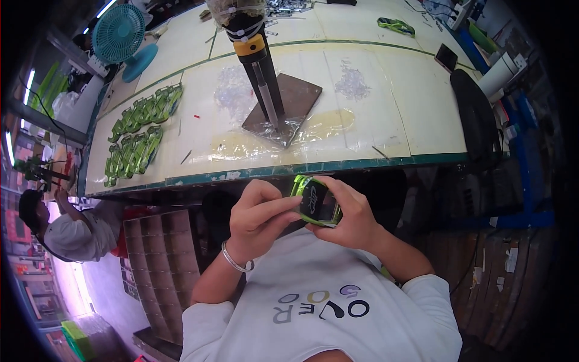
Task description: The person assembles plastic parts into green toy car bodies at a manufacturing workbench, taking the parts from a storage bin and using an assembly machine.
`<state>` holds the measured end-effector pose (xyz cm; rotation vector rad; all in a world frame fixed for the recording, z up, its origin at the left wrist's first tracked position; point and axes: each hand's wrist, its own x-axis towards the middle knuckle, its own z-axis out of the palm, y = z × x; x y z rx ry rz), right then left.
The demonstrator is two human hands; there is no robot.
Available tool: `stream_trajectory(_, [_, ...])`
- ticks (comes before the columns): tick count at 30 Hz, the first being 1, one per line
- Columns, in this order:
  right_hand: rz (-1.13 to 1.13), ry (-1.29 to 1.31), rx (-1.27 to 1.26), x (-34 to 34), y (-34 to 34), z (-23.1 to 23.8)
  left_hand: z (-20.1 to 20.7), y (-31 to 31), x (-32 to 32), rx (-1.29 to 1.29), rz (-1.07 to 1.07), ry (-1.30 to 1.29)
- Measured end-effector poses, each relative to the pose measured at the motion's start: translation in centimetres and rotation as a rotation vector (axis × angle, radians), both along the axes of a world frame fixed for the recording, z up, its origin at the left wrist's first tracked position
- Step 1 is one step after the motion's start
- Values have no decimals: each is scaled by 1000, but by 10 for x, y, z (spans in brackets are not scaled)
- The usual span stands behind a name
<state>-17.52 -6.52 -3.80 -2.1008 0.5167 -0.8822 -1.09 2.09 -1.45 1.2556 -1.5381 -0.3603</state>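
Above my lap, just off the table's front edge, I hold a green-and-black plastic casing (312,203), tilted, with a dark oval face and a bright green rim. My right hand (354,218) is closed round its right side, thumb along the upper edge and fingers below. My left hand (258,212) is closed in a pinch at the left edge, its index finger and thumb touching the rim. Whether a small part sits between those left fingertips is hidden. A silver bracelet (236,258) circles my left wrist.
Two rows of green casings (134,155) lie at the table's left. A black post (265,90) stands on a brown base plate (303,90), between piles of small clear parts (352,82). A teal fan (119,35) is far left. Another person (84,232) works at left.
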Motion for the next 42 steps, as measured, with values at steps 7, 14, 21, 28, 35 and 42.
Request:
stream_trajectory(7, [-35, 53, -68, 0, -4, -2, 1, -3, 4, -41, 61, -191])
stream_trajectory(14, [-20, 156, -90, -2, -6, -1, 1, -6, 15, 66, -36, -157])
stream_trajectory(21, [14, 177, -15, -3, -7, 4, 6, -8, 12, 43, -57, -223])
stream_trajectory(28, [8, 114, 3, -4, -7, 8, 5, -7, 6, -64, -6, -164])
stream_trajectory(35, [-11, 100, -62, -3, -7, 5, 6, -6, 8, -69, -31, -224])
stream_trajectory(42, [-12, 99, -54, -3, -7, 5, 8, -8, 8, -97, -77, -314])
